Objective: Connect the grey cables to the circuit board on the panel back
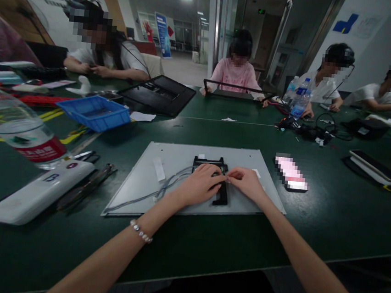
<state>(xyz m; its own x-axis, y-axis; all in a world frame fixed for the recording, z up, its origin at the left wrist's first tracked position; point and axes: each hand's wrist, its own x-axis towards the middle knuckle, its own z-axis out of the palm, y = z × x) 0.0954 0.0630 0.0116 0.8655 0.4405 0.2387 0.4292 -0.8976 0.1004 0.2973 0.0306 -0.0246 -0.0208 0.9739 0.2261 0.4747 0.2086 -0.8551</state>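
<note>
A flat light-grey panel [187, 157] lies on the green table in front of me. On its middle sits a black plastic bracket [221, 197], largely covered by my hands. Grey cables [167, 187] run from the bracket across the panel's left side. My left hand [203, 182] rests over the bracket with its fingers bent; what is under them is hidden. My right hand [245, 181] pinches at the bracket's right side, its fingertips meeting those of the left. Whatever small piece is between the right fingertips is too small to make out.
Left stand a water bottle [27, 130], a white power bank [39, 191], glasses [86, 186] and a blue bin [96, 114]. A lit phone [290, 173] lies right of the panel. Farther back are a black monitor housing [159, 94] and tangled black cables [304, 129]. Several people sit around the table.
</note>
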